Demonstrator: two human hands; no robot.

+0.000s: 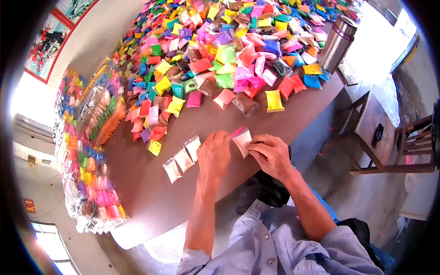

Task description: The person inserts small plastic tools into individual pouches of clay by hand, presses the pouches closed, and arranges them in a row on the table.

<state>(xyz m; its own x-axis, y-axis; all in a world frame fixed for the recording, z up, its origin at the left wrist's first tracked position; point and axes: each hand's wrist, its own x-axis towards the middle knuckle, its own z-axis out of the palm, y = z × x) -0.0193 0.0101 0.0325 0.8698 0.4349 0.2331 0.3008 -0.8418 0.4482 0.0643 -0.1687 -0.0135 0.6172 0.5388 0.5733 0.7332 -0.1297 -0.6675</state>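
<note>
Near the table's front edge, my right hand [268, 153] pinches the side of a pale packet [242, 141], which has a bit of pink at its top corner. Just left of that packet is my left hand [214, 153], its fingers bent down at the table; whatever they hold, if anything, is hidden. Beside my left hand, several pale packets lie in a slanting row: one [192, 147] next to the fingers, one [183, 159] in the middle and one [173, 170] at the lower left end.
A large heap of coloured packets [224, 55] covers the back of the brown table [146, 197]. Clear bags of packets [94, 183] line the left edge. A steel flask [338, 43] stands at the back right. A wooden stool [373, 133] and chair stand right of the table.
</note>
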